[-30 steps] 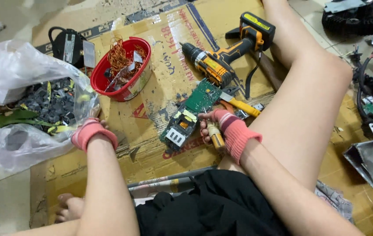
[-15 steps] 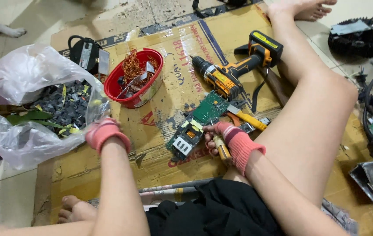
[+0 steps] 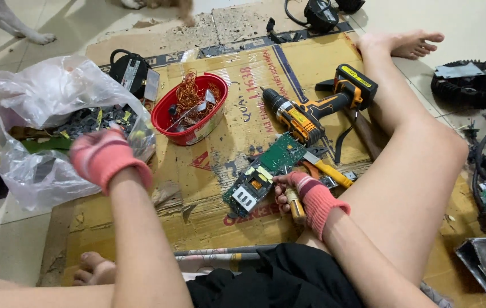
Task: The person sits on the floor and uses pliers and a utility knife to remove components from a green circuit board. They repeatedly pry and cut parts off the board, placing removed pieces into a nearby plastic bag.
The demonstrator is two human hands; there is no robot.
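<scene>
Lifting back from the clear plastic bag (image 3: 43, 137) of dark scrap, the left hand (image 3: 103, 157) in its pink glove is now blurred above the cardboard (image 3: 243, 122); whether it holds anything I cannot tell. A second ago it sat at the bag's mouth. The right hand (image 3: 305, 197) stays closed on a wooden-handled tool (image 3: 296, 208), touching the green circuit board (image 3: 265, 174). Beyond lie a red bowl (image 3: 188, 108) of copper wire and a yellow drill (image 3: 311, 108).

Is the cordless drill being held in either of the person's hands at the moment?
No, the cordless drill lies untouched on the cardboard.
</scene>
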